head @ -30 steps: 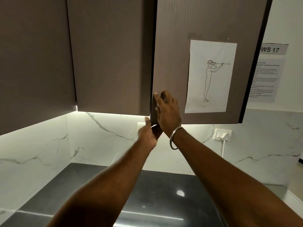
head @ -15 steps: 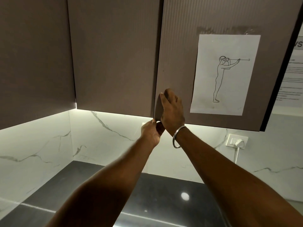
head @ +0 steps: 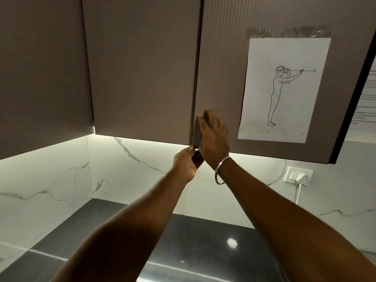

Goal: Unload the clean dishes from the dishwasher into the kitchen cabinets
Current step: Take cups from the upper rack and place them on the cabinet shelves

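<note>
Cabinet door (head: 223,78): the ribbed brown one, up on the far wall to the right, above the counter. Its left edge runs just beside the neighbouring door (head: 142,68) with a thin dark seam between them. I cannot tell whether it sits fully home.
Left hand (head: 186,162): reaches up from below and pinches the door's bottom left corner, thumb on the front and fingers curled underneath.
Right hand (head: 213,139): lies flat against the door's face just above that corner, fingers straight and pointing up along the left edge. It touches the left hand at the heel.
Bangle (head: 220,169): a plain metal ring on the right wrist.
Paper sheet (head: 282,90): taped to the door's front, right of the hands. It has a line drawing of a standing figure in a headset with arms stretched forward.
Backsplash (head: 132,180): white veined marble, lit from under the cabinets.
Countertop (head: 203,251): dark and glossy, near and below the forearms.
Wall socket (head: 299,177): far right, below the door, with a white plug in it and a cord (head: 298,194) hanging down.
Printed notice (head: 366,102): on the wall at the right edge, too blurred to read.
</note>
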Available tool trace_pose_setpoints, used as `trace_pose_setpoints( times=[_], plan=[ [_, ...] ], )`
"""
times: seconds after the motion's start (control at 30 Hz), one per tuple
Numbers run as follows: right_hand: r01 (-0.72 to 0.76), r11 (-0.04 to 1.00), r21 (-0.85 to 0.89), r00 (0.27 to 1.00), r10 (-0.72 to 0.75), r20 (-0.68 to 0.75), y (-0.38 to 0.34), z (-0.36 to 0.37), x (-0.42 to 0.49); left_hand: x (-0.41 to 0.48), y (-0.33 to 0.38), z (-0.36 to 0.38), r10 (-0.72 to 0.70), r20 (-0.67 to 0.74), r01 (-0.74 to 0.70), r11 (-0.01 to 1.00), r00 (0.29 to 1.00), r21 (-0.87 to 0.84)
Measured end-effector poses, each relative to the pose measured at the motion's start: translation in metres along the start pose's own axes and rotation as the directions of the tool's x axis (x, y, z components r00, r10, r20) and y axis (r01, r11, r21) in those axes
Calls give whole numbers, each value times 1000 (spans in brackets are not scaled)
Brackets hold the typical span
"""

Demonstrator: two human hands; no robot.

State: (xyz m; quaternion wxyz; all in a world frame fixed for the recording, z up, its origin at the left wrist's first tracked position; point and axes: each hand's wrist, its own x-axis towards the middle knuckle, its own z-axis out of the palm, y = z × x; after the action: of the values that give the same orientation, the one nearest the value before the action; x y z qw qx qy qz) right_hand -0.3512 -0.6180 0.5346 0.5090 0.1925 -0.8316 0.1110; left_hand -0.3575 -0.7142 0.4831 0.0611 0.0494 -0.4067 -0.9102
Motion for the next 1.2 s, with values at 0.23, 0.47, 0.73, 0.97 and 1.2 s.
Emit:
trace_pose_setpoints(
  times=[0.23,0.47,0.73,0.97,1.2],
  plan=[
    [23,995,92,1000,-22,-10,-24,10,4,2,24,-32,15,-4,-15,996,1000,-90],
    [66,961,269,997,-71,9,-86,40,16,15,78,-69,70,-74,-78,991,995,-108],
    [9,908,418,994,-55,98,-165,91,34,37,134,-127,77,-181,-96,991,980,-98],
    [-220,753,620,974,131,186,-220,120,47,49,175,-171,137,-194,-159,982,971,-101],
    [-741,-51,670,563,497,660,-258,143,43,61,194,-201,149,-209,-170,981,967,-89]
  ],
)
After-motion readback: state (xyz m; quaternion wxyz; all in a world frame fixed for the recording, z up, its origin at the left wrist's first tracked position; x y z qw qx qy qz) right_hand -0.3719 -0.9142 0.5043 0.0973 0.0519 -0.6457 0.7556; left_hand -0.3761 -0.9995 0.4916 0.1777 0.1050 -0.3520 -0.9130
